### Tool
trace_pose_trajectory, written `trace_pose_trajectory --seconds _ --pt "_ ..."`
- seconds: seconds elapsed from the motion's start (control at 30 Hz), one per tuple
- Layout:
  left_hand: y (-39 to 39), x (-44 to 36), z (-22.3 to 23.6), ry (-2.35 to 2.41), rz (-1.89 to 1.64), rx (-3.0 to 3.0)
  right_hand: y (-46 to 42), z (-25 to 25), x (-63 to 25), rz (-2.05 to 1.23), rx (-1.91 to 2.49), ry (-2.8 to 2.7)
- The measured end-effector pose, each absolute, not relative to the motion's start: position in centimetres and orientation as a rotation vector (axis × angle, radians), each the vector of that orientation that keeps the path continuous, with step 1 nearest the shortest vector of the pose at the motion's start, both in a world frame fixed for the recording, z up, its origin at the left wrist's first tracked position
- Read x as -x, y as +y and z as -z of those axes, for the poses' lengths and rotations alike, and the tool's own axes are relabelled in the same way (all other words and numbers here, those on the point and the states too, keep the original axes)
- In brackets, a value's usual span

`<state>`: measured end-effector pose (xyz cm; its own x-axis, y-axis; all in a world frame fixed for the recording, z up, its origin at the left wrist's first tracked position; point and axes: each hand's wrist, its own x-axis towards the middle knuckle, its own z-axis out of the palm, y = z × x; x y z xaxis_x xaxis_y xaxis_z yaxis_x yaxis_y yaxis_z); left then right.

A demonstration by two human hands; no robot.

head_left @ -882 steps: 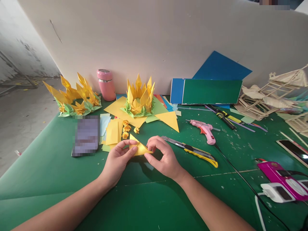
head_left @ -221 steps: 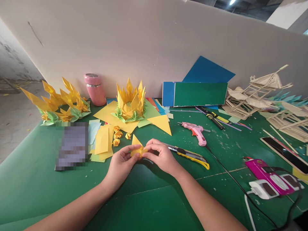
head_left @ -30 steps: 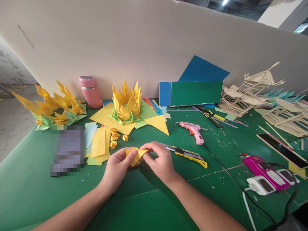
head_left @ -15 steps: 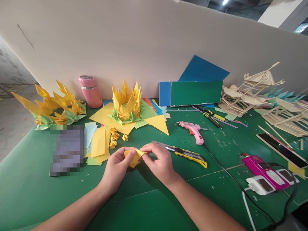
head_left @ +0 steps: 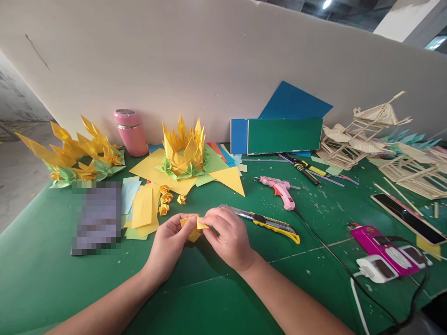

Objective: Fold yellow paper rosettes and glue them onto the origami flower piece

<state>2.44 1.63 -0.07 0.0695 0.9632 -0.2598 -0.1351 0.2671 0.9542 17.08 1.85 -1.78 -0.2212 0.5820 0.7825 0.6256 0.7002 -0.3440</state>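
Observation:
A small piece of yellow paper (head_left: pixel 192 234) is held between my two hands above the green table. My left hand (head_left: pixel 171 246) pinches its left side, thumb on top. The fingertips of my right hand (head_left: pixel 226 237) grip the right corner, which is bent over into a fold. Just behind my right hand lies a utility knife (head_left: pixel 268 222) with a yellow handle. Several folded yellow paper flowers (head_left: pixel 165 197) rest beyond my left hand, beside a stack of yellow paper rectangles (head_left: pixel 143 207).
Yellow paper crowns with green leaves, one (head_left: pixel 183 153) in the middle and one (head_left: pixel 82 160) at left, stand near a pink flask (head_left: pixel 132 135). A pink glue gun (head_left: pixel 279 190), a magenta power strip (head_left: pixel 387 249), a phone (head_left: pixel 408 216) and wooden stick models (head_left: pixel 363 135) occupy the right.
My right hand has turned slightly inward, bending the paper's right corner over to the left. My left hand keeps its pinch in nearly the same place.

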Motion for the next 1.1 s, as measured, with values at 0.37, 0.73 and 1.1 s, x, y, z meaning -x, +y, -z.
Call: trace_pose_trajectory --seconds 0.37,0.73,1.1 --pt "1.63 -2.51 -0.08 1.128 -1.065 -0.933 1.73 1.2 -16.77 0.135 0.917 -1.879" --pt "1.9 -2.33 0.5 1.174 -1.054 -0.89 1.84 1.0 -16.51 0.222 0.929 -1.915" --pt "1.77 -2.32 0.12 1.146 -1.034 -0.87 1.68 0.98 -16.57 -0.114 0.96 -1.679"
